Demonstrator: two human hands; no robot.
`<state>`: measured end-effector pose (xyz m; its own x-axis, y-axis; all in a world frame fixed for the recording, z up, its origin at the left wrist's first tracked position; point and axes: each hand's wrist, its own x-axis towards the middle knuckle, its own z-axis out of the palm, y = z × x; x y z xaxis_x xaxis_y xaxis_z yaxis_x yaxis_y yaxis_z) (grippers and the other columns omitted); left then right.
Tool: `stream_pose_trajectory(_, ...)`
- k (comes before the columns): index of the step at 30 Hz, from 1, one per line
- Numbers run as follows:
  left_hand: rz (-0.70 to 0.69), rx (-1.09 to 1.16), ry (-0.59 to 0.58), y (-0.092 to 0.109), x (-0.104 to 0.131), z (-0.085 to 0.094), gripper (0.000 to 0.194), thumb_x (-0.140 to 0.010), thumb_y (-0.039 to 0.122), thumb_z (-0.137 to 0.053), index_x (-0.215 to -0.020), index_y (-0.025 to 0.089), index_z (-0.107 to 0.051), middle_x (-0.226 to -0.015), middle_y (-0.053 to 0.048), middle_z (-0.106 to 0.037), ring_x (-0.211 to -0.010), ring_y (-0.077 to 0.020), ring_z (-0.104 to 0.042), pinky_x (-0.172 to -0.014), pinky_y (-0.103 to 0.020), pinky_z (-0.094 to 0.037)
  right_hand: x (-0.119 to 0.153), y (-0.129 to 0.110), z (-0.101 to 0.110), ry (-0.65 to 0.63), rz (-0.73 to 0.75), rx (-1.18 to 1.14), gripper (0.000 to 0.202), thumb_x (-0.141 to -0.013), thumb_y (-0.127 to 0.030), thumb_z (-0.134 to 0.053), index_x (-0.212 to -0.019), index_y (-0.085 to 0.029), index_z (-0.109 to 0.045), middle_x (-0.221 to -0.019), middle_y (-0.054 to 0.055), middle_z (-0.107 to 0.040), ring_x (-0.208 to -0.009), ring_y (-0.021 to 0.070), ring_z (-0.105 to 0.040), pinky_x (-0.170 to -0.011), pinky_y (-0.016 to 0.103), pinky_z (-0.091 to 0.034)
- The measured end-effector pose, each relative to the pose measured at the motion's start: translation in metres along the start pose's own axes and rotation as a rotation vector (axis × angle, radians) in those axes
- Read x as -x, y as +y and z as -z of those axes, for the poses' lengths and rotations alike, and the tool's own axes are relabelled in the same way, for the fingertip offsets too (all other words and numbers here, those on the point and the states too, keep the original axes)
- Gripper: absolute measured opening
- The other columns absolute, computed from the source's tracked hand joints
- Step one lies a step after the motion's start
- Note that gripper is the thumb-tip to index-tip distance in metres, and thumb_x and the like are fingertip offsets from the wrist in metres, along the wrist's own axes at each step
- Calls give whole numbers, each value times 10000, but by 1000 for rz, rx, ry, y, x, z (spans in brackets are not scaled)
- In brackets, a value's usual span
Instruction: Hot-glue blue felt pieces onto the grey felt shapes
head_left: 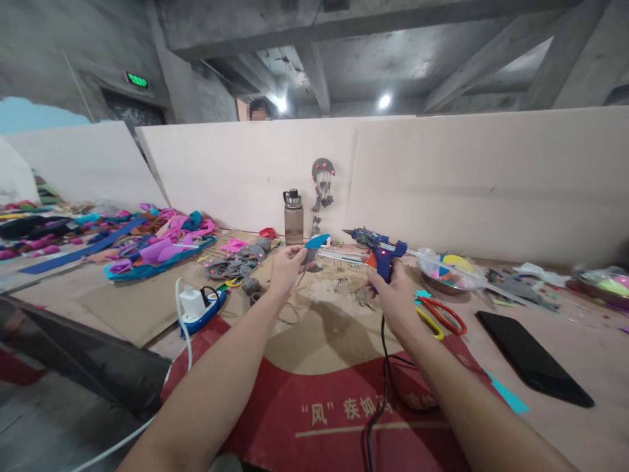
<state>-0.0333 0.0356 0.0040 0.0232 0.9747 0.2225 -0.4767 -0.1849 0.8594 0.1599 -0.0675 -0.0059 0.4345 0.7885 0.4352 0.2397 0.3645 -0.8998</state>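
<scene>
My right hand point(388, 285) is wrapped round the handle of a blue glue gun point(381, 252), whose nozzle points left. Its black cord point(384, 347) hangs down over the red and tan board. A small curved blue piece point(317, 242), perhaps felt, is pinched in my left hand point(289, 265), pointed end up and to the right. The nozzle and the blue piece are a short way apart. Under my hands, thin metal-looking bits point(343, 285) lie on the board. A ball of grey yarn point(251, 285) rests just left of my left hand.
A water bottle point(293, 219) stands by the white partition point(236, 157), where a grey hanging ornament point(323, 174) is fixed. Scissors point(445, 316) and a black phone point(533, 357) lie at right. A power strip point(204, 311) and fabric pieces point(157, 252) are at left. A person's head shows beyond the partition.
</scene>
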Motion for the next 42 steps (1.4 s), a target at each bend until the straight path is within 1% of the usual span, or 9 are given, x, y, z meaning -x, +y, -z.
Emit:
stream_pose_trajectory(4, -10, -1, -30, 0, 1, -1, 236, -697, 230, -812, -780, 120, -621, -679, 30, -607, -621, -76, -604, -840, -414, -624, 9, -9, -7, -71, 17, 53, 404, -792, -393, -629, -1155, -234, -546, -747, -5, -633, -626, 182, -577, -557, 302, -476)
stream_pose_trajectory(8, -7, -1, -64, 0, 4, -3, 309, -653, 273, -842, -798, 119, -617, -721, 13, -639, -660, -91, -629, -814, -395, -628, 15, -8, -11, -76, 102, 128, 410, -804, -380, -619, -1177, -221, -560, -899, 44, -676, -828, 224, -629, -746, 365, -521)
stream_pose_trajectory(13, -6, -11, -72, -3, 10, -9, 310, -642, 289, -830, -791, 122, -616, -730, 5, -657, -672, -91, -625, -783, -373, -633, 24, -17, -15, -88, 165, 224, 429, -835, -408, -602, -1210, -207, -547, -1065, 92, -679, -975, 250, -617, -920, 426, -483)
stream_pose_trajectory(17, -11, -30, -73, -4, 14, -13, 280, -657, 294, -812, -775, 126, -622, -720, 9, -647, -666, -90, -616, -783, -374, -633, 28, -20, -18, -100, 188, 254, 404, -895, -443, -523, -1214, -199, -558, -1044, 104, -680, -969, 256, -624, -908, 429, -487)
stream_pose_trajectory(21, -14, -29, -64, -3, 17, -15, 258, -667, 281, -801, -797, 130, -636, -753, -7, -666, -689, -105, -634, -769, -363, -634, 30, -21, -19, -97, 209, 315, 433, -903, -426, -508, -1263, -190, -554, -1042, 117, -684, -975, 282, -635, -883, 437, -496)
stream_pose_trajectory(28, -20, -49, -64, -5, 16, -16, 234, -683, 268, -789, -802, 125, -648, -756, -12, -663, -681, -110, -642, -738, -357, -632, 32, -18, -17, -116, 217, 396, 487, -915, -400, -502, -1363, -209, -516, -1173, 123, -685, -1002, 283, -646, -896, 434, -488)
stream_pose_trajectory(34, -40, -63, -77, -7, 16, -15, 238, -685, 279, -777, -823, 129, -654, -755, -8, -663, -675, -96, -625, -699, -316, -626, 31, -20, -19, -165, 227, 390, 447, -910, -361, -482, -1318, -184, -532, -1068, 108, -697, -878, 255, -644, -844, 417, -501)
stream_pose_trajectory(39, -53, -90, -79, -6, 17, -15, 267, -680, 313, -786, -817, 131, -648, -732, 3, -645, -657, -87, -605, -704, -312, -624, 32, -18, -21, -125, 236, 397, 398, -897, -368, -491, -1236, -173, -565, -1090, 126, -701, -924, 272, -651, -869, 438, -501)
stream_pose_trajectory(42, -51, -95, -89, -6, 18, -15, 275, -688, 323, -782, -825, 126, -648, -746, -3, -649, -657, -90, -616, -701, -298, -618, 32, -18, -21, -119, 239, 401, 396, -898, -359, -488, -1245, -180, -560, -1122, 129, -699, -976, 284, -652, -889, 448, -499)
